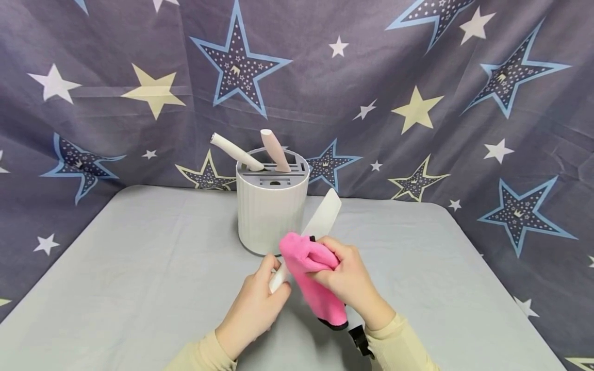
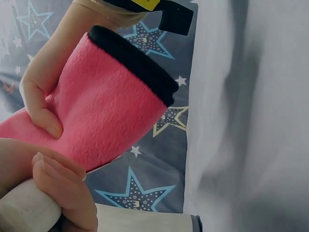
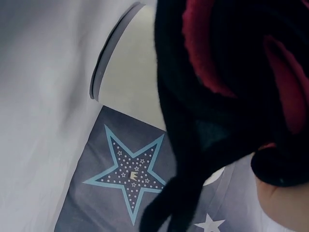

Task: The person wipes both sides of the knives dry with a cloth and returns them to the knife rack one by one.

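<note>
My left hand (image 1: pixel 255 304) grips the white handle of a knife (image 1: pixel 278 279), whose broad white blade (image 1: pixel 327 211) slants up to the right. In the left wrist view the rounded handle end (image 2: pixel 28 209) pokes out between my curled fingers. A fuzzy pink cloth (image 1: pixel 320 293) with black edging is bunched in my right hand (image 1: pixel 351 278), thumb on the near side. It lies over the middle of the knife and hides where blade meets handle. Dark folds of the cloth (image 3: pixel 212 63) fill much of the right wrist view.
Just behind the hands stands a round white knife block (image 1: pixel 271 216) with a grey slotted top. A white handle (image 1: pixel 236 152) and a pinkish handle (image 1: pixel 275 149) lean out of it. A star-patterned curtain (image 1: pixel 362 67) hangs behind the pale grey table (image 1: pixel 139 268).
</note>
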{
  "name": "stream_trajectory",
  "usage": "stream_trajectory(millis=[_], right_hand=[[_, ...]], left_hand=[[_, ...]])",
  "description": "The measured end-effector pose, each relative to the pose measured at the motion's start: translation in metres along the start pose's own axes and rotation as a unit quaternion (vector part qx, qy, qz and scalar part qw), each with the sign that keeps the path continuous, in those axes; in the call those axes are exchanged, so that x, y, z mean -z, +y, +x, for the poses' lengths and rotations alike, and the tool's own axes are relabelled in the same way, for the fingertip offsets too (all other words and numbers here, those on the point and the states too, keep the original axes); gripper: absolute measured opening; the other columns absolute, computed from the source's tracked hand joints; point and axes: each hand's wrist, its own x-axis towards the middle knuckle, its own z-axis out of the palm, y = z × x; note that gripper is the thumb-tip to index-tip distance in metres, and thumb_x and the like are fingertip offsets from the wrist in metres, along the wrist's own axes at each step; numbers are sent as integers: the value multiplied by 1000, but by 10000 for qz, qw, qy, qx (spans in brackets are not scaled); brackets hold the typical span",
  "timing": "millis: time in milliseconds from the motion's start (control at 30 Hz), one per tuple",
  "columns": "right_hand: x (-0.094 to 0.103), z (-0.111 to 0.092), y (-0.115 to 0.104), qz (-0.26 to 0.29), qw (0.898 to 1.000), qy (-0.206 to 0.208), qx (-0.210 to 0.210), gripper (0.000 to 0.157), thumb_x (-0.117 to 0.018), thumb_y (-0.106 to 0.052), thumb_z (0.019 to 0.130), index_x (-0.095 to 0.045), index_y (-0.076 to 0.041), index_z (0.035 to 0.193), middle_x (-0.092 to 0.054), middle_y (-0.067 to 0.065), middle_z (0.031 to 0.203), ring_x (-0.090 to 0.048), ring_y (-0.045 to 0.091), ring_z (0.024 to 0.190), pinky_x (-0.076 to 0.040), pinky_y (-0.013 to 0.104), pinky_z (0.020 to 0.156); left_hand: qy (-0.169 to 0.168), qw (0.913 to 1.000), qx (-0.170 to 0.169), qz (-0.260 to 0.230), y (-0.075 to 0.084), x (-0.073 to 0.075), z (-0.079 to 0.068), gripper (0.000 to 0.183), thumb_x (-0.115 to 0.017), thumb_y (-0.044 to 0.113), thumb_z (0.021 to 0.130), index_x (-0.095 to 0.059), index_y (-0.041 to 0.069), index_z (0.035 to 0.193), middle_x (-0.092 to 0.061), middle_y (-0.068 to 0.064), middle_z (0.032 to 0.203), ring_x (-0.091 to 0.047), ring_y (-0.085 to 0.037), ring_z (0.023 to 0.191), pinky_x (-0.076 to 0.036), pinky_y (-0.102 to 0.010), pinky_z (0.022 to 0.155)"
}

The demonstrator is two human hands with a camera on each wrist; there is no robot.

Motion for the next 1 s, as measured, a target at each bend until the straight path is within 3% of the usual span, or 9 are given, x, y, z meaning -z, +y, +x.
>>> stream_trajectory(millis=[667, 1000], right_hand=[[8, 0, 3, -17, 9996, -93, -255, 26, -66, 6, 60, -67, -16, 73, -56, -3, 62, -50, 8, 58, -48, 25, 52], [20, -5, 10, 23, 9972, -417, -625, 21, -62, 7, 60, -55, -12, 66, -41, -3, 60, -39, 6, 58, -36, 20, 51]], left_hand=[[-52, 9999, -33, -93, 3, -1, 1, 17, -56, 5, 87, -48, 15, 98, -50, -1, 58, -44, -9, 33, -41, -28, 32], [-133, 9997, 75, -195, 7, 3, 2, 16, -54, 6, 89, -48, 16, 99, -58, -3, 64, -44, -9, 32, -42, -31, 30]])
